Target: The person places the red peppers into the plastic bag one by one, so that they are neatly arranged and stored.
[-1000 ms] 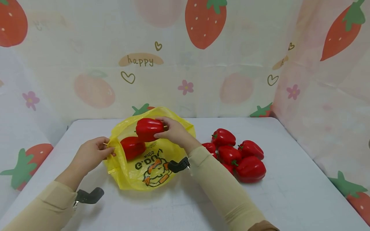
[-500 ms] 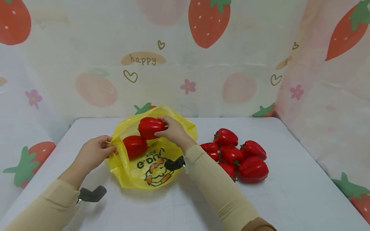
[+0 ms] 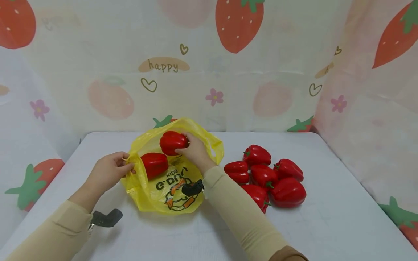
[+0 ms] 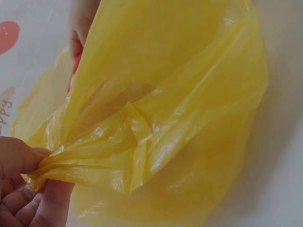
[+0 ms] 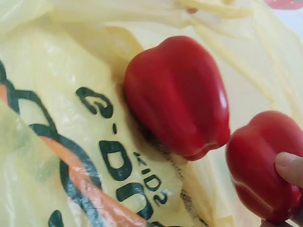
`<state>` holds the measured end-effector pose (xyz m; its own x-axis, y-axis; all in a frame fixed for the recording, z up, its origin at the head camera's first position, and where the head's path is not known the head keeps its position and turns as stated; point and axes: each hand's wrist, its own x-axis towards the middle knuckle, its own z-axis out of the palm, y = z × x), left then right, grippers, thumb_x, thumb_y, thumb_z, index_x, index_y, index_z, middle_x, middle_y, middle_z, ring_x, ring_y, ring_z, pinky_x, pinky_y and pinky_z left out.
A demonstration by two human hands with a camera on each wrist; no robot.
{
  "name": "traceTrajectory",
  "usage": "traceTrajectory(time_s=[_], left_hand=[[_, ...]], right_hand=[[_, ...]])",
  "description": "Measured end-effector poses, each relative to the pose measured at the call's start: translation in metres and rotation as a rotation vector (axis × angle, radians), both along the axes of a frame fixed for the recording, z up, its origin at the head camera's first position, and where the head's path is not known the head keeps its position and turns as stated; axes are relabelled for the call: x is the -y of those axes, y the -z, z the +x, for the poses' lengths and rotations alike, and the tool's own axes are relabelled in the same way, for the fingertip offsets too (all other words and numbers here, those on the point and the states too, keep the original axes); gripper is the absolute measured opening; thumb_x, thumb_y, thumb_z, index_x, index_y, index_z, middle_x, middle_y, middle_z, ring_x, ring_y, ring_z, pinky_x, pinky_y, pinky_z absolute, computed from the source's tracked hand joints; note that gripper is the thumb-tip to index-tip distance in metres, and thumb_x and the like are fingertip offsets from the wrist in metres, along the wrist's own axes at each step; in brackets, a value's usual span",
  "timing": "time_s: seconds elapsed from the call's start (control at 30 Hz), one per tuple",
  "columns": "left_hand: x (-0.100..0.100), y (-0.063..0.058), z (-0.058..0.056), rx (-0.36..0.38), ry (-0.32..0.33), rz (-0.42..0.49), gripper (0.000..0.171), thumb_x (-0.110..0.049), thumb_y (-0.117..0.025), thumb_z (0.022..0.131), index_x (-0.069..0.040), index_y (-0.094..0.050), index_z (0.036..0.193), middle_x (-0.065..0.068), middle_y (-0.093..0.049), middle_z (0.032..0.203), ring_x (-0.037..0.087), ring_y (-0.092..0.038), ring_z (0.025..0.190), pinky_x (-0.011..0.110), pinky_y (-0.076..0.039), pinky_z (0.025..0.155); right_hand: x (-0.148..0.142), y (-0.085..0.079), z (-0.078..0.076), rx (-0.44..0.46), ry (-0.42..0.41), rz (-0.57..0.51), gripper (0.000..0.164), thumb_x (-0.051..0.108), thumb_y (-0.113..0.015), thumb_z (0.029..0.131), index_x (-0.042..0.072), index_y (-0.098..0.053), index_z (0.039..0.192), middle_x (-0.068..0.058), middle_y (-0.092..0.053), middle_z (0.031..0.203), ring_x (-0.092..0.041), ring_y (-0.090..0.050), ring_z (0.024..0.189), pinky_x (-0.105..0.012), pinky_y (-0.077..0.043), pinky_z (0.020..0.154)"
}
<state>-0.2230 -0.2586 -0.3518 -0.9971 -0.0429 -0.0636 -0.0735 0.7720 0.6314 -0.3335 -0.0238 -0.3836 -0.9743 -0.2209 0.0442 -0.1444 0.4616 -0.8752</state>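
A yellow plastic bag (image 3: pixel 143 194) with printed lettering lies on the table with its mouth spread. My left hand (image 3: pixel 109 173) pinches the bag's left edge between thumb and fingers; the left wrist view shows the plastic (image 4: pixel 142 156) gathered into creases there. Over the bag's mouth, my right hand (image 3: pixel 196 149) grips a red bell pepper (image 3: pixel 173 143) by its stem end. Another bell pepper (image 3: pixel 154 165) lies inside the bag at the left. In the right wrist view, the held bell pepper (image 5: pixel 260 165) is right beside that inner bell pepper (image 5: pixel 177 97).
Several more red bell peppers (image 3: pixel 263 175) form a cluster on the white table (image 3: pixel 333 217) to the right of the bag, close to my right forearm. Behind the table hangs a strawberry-patterned cloth (image 3: pixel 196 83). A dark wrist mount (image 3: pixel 107 218) sticks out from each sleeve.
My right hand has shifted slightly right with the held bell pepper, staying over the bag. The left hand keeps its pinch on the edge. The whole head view has drifted a little.
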Motion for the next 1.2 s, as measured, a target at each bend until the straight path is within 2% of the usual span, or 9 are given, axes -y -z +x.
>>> traceTrajectory(time_s=[0.4, 0.7, 0.97, 1.2], left_hand=[[-0.001, 0.003, -0.001, 0.010, 0.004, 0.025, 0.030, -0.023, -0.058, 0.090, -0.005, -0.053, 0.114, 0.013, -0.061, 0.096, 0.022, -0.057, 0.081, 0.035, -0.054, 0.075], [-0.001, 0.001, 0.001, 0.011, 0.001, 0.026, 0.029, -0.024, -0.058, 0.090, -0.006, -0.054, 0.114, 0.013, -0.060, 0.096, 0.023, -0.056, 0.082, 0.036, -0.054, 0.075], [0.000, 0.001, 0.002, 0.006, 0.003, 0.022, 0.030, -0.024, -0.058, 0.090, -0.006, -0.054, 0.113, 0.012, -0.061, 0.095, 0.022, -0.056, 0.081, 0.035, -0.054, 0.074], [0.002, 0.000, 0.001, 0.008, 0.000, 0.021, 0.028, -0.025, -0.058, 0.090, -0.007, -0.055, 0.112, 0.012, -0.061, 0.094, 0.022, -0.056, 0.080, 0.034, -0.054, 0.074]], right_hand=[[0.003, 0.015, -0.002, -0.058, 0.026, 0.025, 0.064, 0.017, -0.072, 0.079, 0.021, -0.043, 0.135, -0.004, -0.050, 0.132, -0.021, -0.048, 0.118, -0.036, -0.040, 0.098], [0.007, 0.025, -0.001, -0.042, 0.003, 0.047, 0.064, 0.016, -0.071, 0.080, 0.016, -0.041, 0.136, -0.005, -0.049, 0.133, -0.022, -0.046, 0.120, -0.036, -0.038, 0.100], [0.009, 0.033, -0.002, -0.011, -0.034, -0.002, 0.054, 0.016, -0.072, 0.079, 0.011, -0.044, 0.125, -0.010, -0.055, 0.121, -0.021, -0.054, 0.107, -0.031, -0.045, 0.091], [0.010, 0.035, 0.000, 0.007, -0.074, -0.050, 0.049, 0.011, -0.070, 0.080, 0.011, -0.047, 0.123, -0.009, -0.058, 0.117, -0.020, -0.055, 0.105, -0.027, -0.048, 0.085]])
